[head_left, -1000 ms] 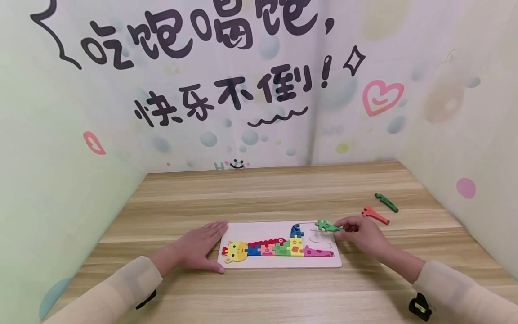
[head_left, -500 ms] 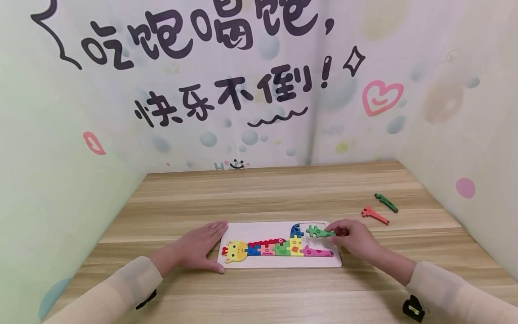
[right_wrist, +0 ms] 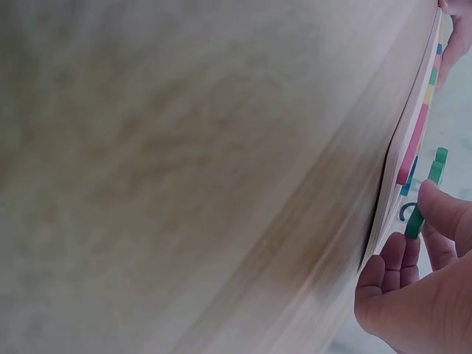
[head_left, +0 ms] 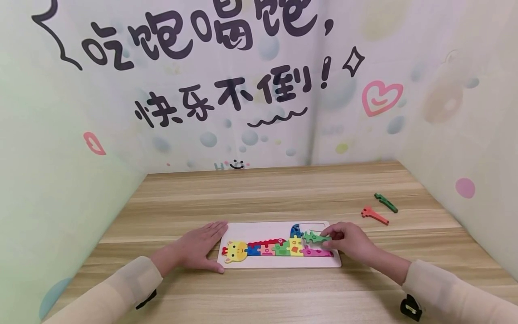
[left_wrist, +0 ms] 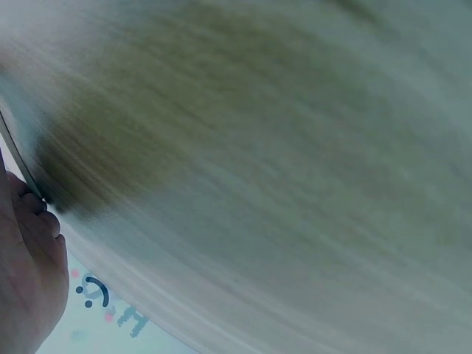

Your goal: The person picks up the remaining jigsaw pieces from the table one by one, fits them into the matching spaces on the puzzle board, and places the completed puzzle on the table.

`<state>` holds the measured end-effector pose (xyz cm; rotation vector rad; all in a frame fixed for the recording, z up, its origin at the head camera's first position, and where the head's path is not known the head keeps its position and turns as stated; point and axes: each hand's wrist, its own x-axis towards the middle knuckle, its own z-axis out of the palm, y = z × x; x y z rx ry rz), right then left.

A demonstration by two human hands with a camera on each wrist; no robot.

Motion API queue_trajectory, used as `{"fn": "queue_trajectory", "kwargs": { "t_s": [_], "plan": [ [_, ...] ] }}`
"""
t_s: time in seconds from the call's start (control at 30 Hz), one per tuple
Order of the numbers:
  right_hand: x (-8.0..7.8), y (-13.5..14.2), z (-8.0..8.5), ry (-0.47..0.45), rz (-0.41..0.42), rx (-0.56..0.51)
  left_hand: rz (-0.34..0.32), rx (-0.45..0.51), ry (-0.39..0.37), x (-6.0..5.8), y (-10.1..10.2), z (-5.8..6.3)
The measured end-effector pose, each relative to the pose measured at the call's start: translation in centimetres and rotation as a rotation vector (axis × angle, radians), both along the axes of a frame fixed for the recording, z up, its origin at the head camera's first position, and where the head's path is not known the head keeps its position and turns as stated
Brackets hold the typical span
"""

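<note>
A white puzzle board (head_left: pixel 259 229) lies on the table with a giraffe of coloured pieces set in it, the yellow head (head_left: pixel 235 251) at its left end. My right hand (head_left: pixel 351 240) pinches a green puzzle piece (head_left: pixel 315 238) above the board's right part, over the outlined leg slots and close to the pink leg piece (head_left: pixel 317 252). In the right wrist view the green piece (right_wrist: pixel 436 168) is raised off the board, between thumb and fingers. My left hand (head_left: pixel 202 246) rests at the board's left edge, fingers straight and thumb spread along the near corner.
An orange puzzle piece (head_left: pixel 375 215) and a dark green one (head_left: pixel 386 203) lie on the wooden table (head_left: pixel 259 193) right of the board. Behind the table stands a printed wall (head_left: pixel 259 148), with more walls on both sides.
My right hand has carried the green piece left and nearer to me, from the board's right far edge to over the leg slots. My left hand has stayed in place.
</note>
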<state>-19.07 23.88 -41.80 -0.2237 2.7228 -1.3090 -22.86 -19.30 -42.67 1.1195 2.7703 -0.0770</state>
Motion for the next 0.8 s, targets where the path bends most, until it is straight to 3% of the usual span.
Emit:
{"fn": "queue_trajectory", "kwargs": {
  "t_s": [0.8],
  "plan": [
    [-0.3,-0.7,-0.44,0.009,0.029,0.067,-0.003,0.004,-0.005,0.03,0.02,0.07]
  ]
}}
